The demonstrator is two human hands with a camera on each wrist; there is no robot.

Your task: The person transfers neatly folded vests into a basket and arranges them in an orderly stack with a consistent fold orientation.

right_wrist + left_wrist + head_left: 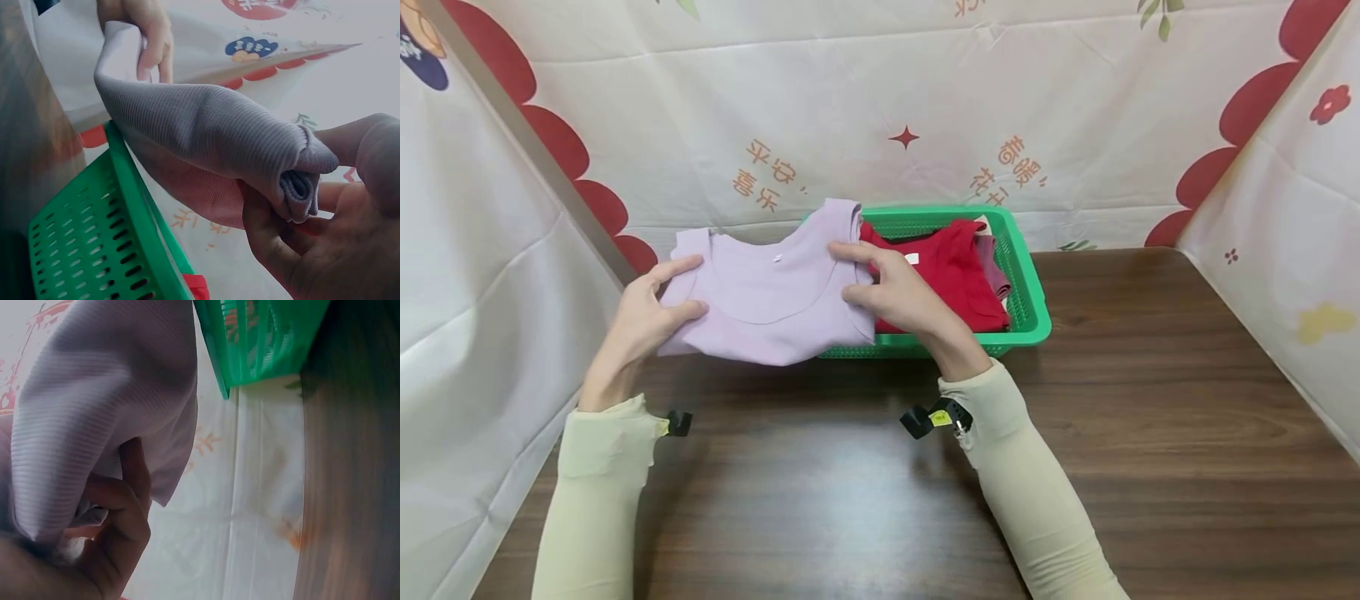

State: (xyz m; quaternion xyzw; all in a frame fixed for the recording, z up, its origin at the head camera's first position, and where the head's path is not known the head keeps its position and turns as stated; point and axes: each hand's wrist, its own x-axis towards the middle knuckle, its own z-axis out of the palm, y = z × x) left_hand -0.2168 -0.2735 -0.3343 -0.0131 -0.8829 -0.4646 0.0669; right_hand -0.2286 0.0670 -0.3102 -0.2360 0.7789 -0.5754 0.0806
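A folded lilac tank top (767, 283) in ribbed cloth hangs in the air between both hands, over the left end of a green basket (1037, 321). My left hand (643, 317) pinches its left side between thumb and fingers. On the other side my right hand (902, 292) grips the edge below a shoulder strap. In the right wrist view the rolled end of the tank top (206, 125) lies between the fingers (265, 231) and thumb. Inside the basket lies a folded red garment (951, 267) with a white label, partly behind the right hand.
A mauve garment (992, 265) is tucked at the basket's right side. The basket stands at the back of a brown wooden table (1150, 400), against a printed white cloth (865, 92). Cloth walls also rise at left and right.
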